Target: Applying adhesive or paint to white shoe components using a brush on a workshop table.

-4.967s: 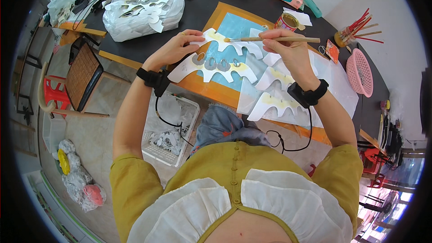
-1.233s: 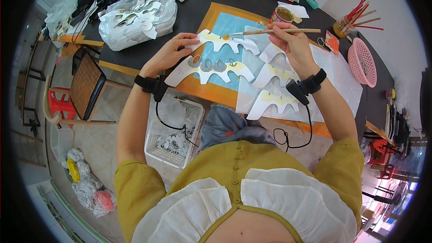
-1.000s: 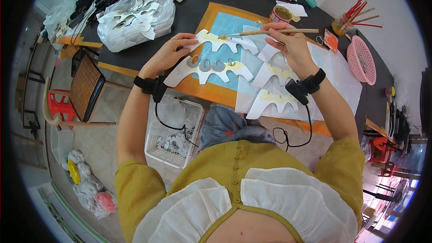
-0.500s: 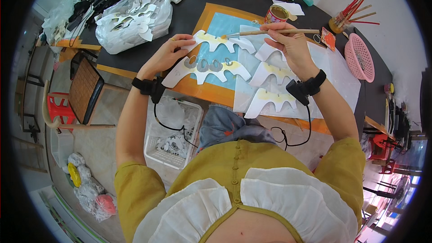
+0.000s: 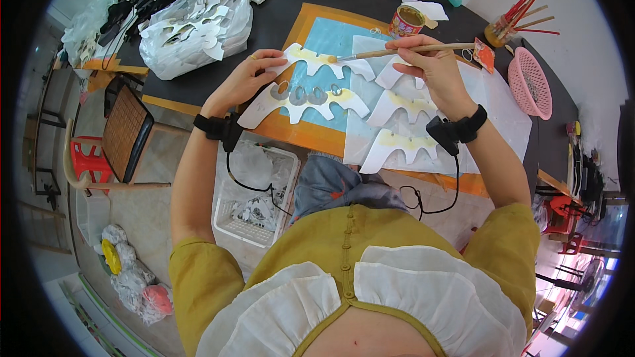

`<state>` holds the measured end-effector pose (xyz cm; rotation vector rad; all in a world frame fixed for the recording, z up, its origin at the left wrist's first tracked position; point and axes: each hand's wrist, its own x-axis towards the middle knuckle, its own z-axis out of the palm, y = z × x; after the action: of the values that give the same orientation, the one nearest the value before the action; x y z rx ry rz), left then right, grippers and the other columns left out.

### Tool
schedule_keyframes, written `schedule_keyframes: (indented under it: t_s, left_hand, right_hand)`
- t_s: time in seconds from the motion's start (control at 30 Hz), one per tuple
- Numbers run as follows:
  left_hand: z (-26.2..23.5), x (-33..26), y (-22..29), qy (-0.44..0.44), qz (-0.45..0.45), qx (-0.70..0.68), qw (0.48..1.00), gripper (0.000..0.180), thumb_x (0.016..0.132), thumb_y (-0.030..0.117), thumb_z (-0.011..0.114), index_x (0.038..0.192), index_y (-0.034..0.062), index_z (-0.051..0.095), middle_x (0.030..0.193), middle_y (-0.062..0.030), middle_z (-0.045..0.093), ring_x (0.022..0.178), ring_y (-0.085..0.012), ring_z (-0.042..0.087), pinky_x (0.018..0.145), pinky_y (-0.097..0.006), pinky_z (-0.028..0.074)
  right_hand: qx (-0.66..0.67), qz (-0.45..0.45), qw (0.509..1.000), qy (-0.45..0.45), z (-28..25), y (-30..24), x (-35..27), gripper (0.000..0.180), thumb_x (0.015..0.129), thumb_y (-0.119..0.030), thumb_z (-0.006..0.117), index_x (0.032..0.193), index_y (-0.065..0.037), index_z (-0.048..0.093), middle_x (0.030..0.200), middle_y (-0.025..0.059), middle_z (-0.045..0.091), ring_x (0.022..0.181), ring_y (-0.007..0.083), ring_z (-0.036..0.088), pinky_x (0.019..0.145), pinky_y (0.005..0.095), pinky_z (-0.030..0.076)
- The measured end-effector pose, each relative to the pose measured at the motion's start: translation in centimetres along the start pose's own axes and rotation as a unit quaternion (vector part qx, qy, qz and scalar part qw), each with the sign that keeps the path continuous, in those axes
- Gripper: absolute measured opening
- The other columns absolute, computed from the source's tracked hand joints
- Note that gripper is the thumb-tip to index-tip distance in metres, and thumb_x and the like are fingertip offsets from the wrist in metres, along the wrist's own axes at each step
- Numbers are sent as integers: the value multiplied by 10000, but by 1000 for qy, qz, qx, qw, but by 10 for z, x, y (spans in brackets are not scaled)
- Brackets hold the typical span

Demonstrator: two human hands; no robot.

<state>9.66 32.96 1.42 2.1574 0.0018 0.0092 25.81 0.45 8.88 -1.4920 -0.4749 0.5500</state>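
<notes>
My right hand (image 5: pixel 433 73) grips a paintbrush (image 5: pixel 377 53) by its wooden handle. The bristles rest on the yellowish, wet-looking area of a white scalloped cut-out piece (image 5: pixel 311 61). At that piece's left end, the fingers of my left hand (image 5: pixel 254 73) press on its edge. Just below lies a second white cut-out piece (image 5: pixel 264 114) with grey oval patches and rings (image 5: pixel 299 96) set along it. More scalloped pieces (image 5: pixel 380 157) lie to the right, yellowish along their upper middle. All are on a blue sheet (image 5: pixel 331 33) and a whitish sheet (image 5: pixel 489 109).
An open tin (image 5: pixel 405 23) stands behind the pieces. Farther right are a jar of brushes (image 5: pixel 506 30) and a pink basket (image 5: pixel 528 86). A plastic bag of white cut-outs (image 5: pixel 192 33) sits at the left. Below the table edge is a white crate (image 5: pixel 254 225).
The brush tip has moved slightly right and down along the upper white piece, my right hand shifting right with it. My left hand has stayed put.
</notes>
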Motion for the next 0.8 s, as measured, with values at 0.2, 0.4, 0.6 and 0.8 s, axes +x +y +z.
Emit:
schedule_keyframes:
  t_s: [0.2, 0.4, 0.6, 0.8]
  left_hand:
    - [0, -1, 2, 2, -4, -10, 1000, 314, 947, 24, 522, 1248, 11, 609, 1322, -65, 485, 1140, -155, 528, 961, -275, 455]
    - [1, -1, 2, 4, 8, -7, 1000, 320, 942, 7, 511, 1246, 10, 610, 1321, -69, 487, 1136, -159, 535, 952, -279, 462]
    - [0, 0, 5, 8, -5, -14, 1000, 323, 938, -9, 497, 1239, 7, 612, 1321, -71, 490, 1137, -165, 538, 958, -282, 460]
    - [0, 0, 4, 5, -5, -1, 1000, 321, 935, -5, 500, 1235, 9, 614, 1323, -72, 491, 1132, -169, 540, 961, -280, 455]
  right_hand:
    - [-3, 10, 1000, 8, -11, -4, -6, 88, 897, 14, 598, 913, -11, 681, 1037, 124, 692, 952, 166, 667, 753, 250, 603]
    - [-28, -36, 999, -13, -15, 0, -8, 93, 895, 28, 587, 897, -8, 674, 1048, 128, 688, 951, 176, 667, 756, 255, 603]
    - [-101, -50, 993, -20, -14, -10, -16, 122, 878, 52, 584, 843, -6, 686, 1053, 112, 685, 950, 172, 667, 734, 257, 608]
    - [-120, -67, 989, -50, -36, -18, -18, 94, 879, 25, 608, 855, -12, 691, 1024, 118, 693, 945, 167, 675, 730, 251, 607]
